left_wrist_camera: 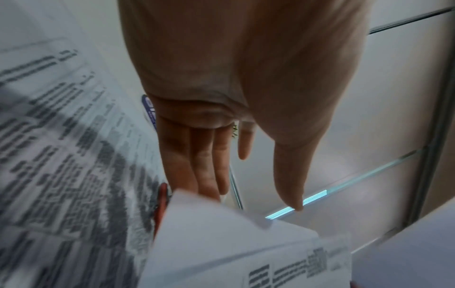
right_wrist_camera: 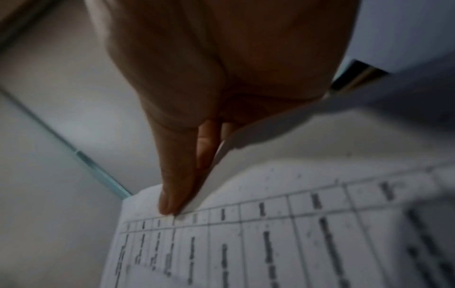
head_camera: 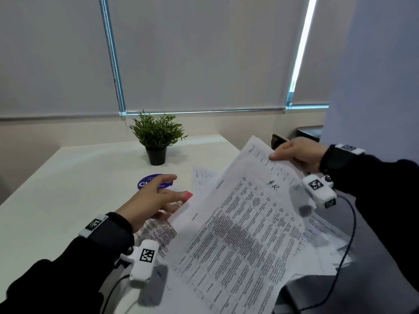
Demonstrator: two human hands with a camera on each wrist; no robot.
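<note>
The right hand holds a bundle of printed sheets by its far edge. The thumb lies flat on the top page's ruled table, and the other fingers are curled out of sight beneath the paper. The wrist view shows the pinch closed tight on the sheets. From those fingers the bundle slopes down and toward the person, raised off the white table.

The left hand is spread and empty, its fingers straight and close together with the thumb held apart. A corner of the lifted paper covers the fingertips; whether they touch it cannot be told. A small pink-red object sits right at the fingertips. More printed pages lie flat under the palm and wrist. A round blue sticker is just beyond the knuckles, and a potted plant stands farther off.
</note>
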